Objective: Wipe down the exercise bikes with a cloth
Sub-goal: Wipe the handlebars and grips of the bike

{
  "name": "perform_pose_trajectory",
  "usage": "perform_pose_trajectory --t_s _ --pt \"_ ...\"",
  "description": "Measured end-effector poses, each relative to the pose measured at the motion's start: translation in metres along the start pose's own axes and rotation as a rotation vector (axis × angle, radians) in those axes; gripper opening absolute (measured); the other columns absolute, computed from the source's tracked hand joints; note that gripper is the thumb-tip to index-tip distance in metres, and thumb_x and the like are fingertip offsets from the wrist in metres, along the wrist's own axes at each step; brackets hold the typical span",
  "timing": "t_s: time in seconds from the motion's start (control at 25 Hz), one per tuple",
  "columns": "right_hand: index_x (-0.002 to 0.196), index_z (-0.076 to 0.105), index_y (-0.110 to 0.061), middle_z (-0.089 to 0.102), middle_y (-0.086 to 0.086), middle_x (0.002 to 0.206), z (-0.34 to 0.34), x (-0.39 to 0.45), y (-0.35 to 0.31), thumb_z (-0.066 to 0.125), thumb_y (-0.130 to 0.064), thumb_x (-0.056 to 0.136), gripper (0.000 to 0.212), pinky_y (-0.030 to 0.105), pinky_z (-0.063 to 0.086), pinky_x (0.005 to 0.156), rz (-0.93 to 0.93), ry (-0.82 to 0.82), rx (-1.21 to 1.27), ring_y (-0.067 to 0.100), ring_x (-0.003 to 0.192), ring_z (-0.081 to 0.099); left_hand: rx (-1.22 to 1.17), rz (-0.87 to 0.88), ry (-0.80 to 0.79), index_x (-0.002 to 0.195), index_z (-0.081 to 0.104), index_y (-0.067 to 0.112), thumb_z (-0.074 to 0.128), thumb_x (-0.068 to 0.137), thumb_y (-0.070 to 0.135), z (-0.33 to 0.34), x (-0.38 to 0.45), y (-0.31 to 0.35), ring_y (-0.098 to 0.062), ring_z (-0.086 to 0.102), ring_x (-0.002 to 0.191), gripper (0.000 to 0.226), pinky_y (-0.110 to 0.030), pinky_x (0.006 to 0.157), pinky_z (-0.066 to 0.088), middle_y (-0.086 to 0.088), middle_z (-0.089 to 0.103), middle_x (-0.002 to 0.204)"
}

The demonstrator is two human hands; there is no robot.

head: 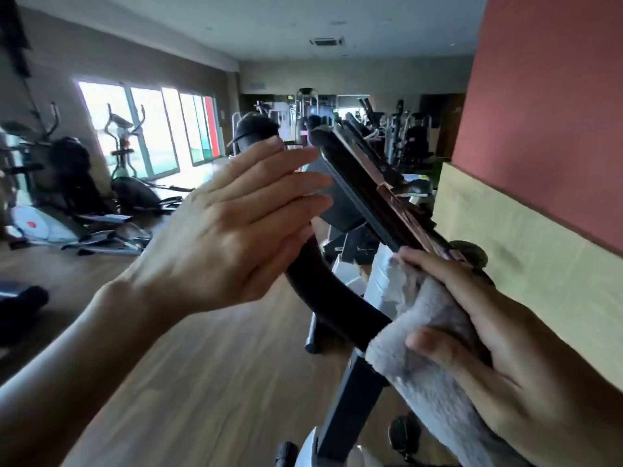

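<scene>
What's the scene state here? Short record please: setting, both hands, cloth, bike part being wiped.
setting: gym, wood floor, other machines behind
left hand: open, fingers straight, flat against the side of the bike console
right hand: grips the cloth
cloth: grey, wrapped around the black handlebar near the console's lower end
bike: near the red and yellow wall
task stage: wiping handlebar
</scene>
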State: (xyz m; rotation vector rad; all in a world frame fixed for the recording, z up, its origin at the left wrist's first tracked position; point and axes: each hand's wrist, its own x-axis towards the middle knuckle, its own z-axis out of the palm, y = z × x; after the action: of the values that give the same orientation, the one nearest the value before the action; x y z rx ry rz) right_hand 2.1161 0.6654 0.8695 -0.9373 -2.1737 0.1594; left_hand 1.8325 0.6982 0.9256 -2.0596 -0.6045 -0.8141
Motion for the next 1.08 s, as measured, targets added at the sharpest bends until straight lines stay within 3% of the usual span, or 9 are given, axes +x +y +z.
perform_pose_trajectory --t_s 0.08,0.16,0.28,0.36,0.48,0.6,0.72,0.92,1.08 --pt "0.151 0.041 -0.025 0.049 -0.027 0.14 0.01 0.008 -0.015 0.05 -0.058 0.094 0.066 0.002 0.027 0.106 -0.04 0.004 -0.028 -0.016 0.134 0.038 -0.011 0.004 -0.066 0.126 0.069 -0.001 0.049 0.105 0.013 -0.006 0.004 -0.003 -0.033 0.051 0.138 0.032 -0.052 0.12 0.032 -0.014 0.064 0.137" --pt "0.157 0.03 -0.018 0.041 -0.012 0.152 0.024 0.015 -0.029 0.036 -0.059 0.099 0.071 0.011 0.029 0.113 -0.073 -0.109 -0.01 -0.007 0.141 0.034 -0.022 -0.013 -0.122 0.13 0.066 -0.001 0.046 0.107 0.014 -0.014 0.005 -0.006 -0.032 0.049 0.14 0.035 -0.052 0.121 0.03 -0.014 0.062 0.139" --pt "0.159 0.02 -0.003 0.025 0.013 0.165 0.045 0.04 -0.035 0.019 -0.061 0.1 0.083 0.019 0.017 0.121 -0.149 -0.07 -0.172 0.015 0.154 0.02 -0.022 -0.036 -0.193 0.137 0.06 -0.001 0.044 0.107 0.013 -0.018 0.008 0.003 -0.032 0.043 0.145 0.037 -0.054 0.122 0.028 -0.014 0.056 0.146" --pt "0.155 0.024 0.006 0.027 0.023 0.162 0.05 0.038 -0.03 0.018 -0.056 0.103 0.081 0.022 0.02 0.12 -0.201 -0.037 -0.231 0.025 0.153 0.024 -0.023 -0.052 -0.207 0.139 0.058 0.0 0.043 0.108 0.013 -0.02 0.01 0.003 -0.032 0.041 0.146 0.038 -0.055 0.121 0.027 -0.013 0.053 0.149" --pt "0.148 0.036 0.013 0.041 0.03 0.153 0.049 0.016 -0.019 0.024 -0.047 0.104 0.075 0.039 0.034 0.116 -0.222 0.016 -0.295 0.035 0.144 0.041 -0.015 -0.071 -0.215 0.14 0.057 0.0 0.042 0.108 0.012 -0.02 0.01 0.006 -0.032 0.04 0.147 0.038 -0.055 0.122 0.026 -0.013 0.052 0.15" --pt "0.145 0.039 0.014 0.044 0.032 0.149 0.049 0.02 -0.022 0.018 -0.051 0.104 0.08 0.037 0.03 0.117 -0.196 0.011 -0.37 0.037 0.142 0.043 0.006 -0.096 -0.189 0.139 0.059 -0.001 0.043 0.107 0.01 -0.018 0.011 0.011 -0.033 0.04 0.146 0.037 -0.057 0.121 0.026 -0.014 0.053 0.149" --pt "0.153 0.026 0.009 0.033 0.028 0.158 0.054 0.043 -0.033 0.013 -0.058 0.099 0.087 0.026 0.018 0.117 -0.154 -0.054 -0.259 0.031 0.15 0.031 0.017 -0.112 -0.192 0.137 0.06 -0.002 0.044 0.106 0.009 -0.018 0.012 0.016 -0.034 0.042 0.145 0.036 -0.058 0.12 0.027 -0.015 0.054 0.147" --pt "0.155 0.025 0.005 0.042 0.021 0.153 0.046 0.02 -0.014 0.017 -0.058 0.1 0.084 0.022 0.029 0.111 -0.194 -0.068 -0.231 0.027 0.143 0.043 0.035 -0.13 -0.187 0.135 0.061 -0.003 0.047 0.105 0.007 -0.022 0.012 0.019 -0.034 0.045 0.143 0.035 -0.056 0.12 0.03 -0.016 0.058 0.144" --pt "0.158 0.015 -0.003 0.028 0.012 0.16 0.041 0.04 -0.027 0.012 -0.065 0.093 0.09 0.016 0.018 0.113 -0.09 -0.197 -0.087 0.02 0.15 0.027 0.022 -0.192 -0.144 0.129 0.065 -0.006 0.047 0.103 0.003 -0.014 0.013 0.029 -0.036 0.047 0.141 0.033 -0.052 0.123 0.026 -0.018 0.06 0.141"
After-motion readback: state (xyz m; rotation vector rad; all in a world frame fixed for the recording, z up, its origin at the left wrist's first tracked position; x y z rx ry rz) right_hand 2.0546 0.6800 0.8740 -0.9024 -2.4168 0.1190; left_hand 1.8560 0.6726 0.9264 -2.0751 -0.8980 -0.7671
